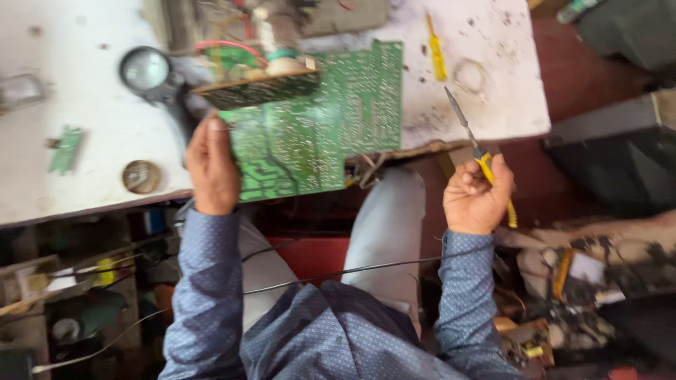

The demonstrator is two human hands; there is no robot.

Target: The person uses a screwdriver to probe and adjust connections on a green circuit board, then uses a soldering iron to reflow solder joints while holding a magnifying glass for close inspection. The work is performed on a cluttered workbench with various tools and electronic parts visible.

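A stained white counter (84, 105) carries a green circuit board (317, 134) overhanging its near edge, a black magnifying glass (151, 74), a small green board piece (65, 148), a round tin lid (141, 176) and a yellow screwdriver (436, 53).

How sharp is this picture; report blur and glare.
Head view: motion blur throughout, smearing the green circuit board traces and both hands, left and right; the white tabletop is bright, nearly washed out; the magnifying glass lens glares; under the table lies dark.
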